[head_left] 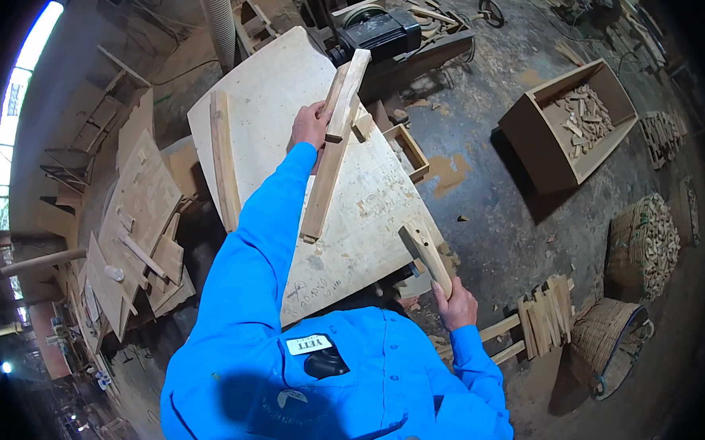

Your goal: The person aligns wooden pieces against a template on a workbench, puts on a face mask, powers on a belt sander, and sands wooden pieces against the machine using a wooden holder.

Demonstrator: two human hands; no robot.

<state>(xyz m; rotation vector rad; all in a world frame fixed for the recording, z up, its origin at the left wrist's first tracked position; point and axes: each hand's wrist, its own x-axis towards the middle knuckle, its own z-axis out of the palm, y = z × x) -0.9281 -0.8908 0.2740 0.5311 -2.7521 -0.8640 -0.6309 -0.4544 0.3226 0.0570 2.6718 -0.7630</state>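
Observation:
My left hand (310,124) is closed on the edge of a short wooden bar (349,96), one of several pieces lying across each other on the pale work board. Beneath it runs a longer wooden bar (326,187), pointing toward me. In my right hand (456,305), over the board's right edge, is a short wooden piece (432,256), gripped by its near end. Small holes show in its far part, and its far end looks dark. Farther left on the board lies a slightly curved wooden bar (224,161), apart from both hands.
The pale board (368,229) carries the work. Behind it stand a black motor (379,40) and a ribbed hose (214,13). At right are a wooden box (536,146) of offcuts, woven baskets (628,254) and stacked slats (545,314). Plywood sheets (142,197) lie left.

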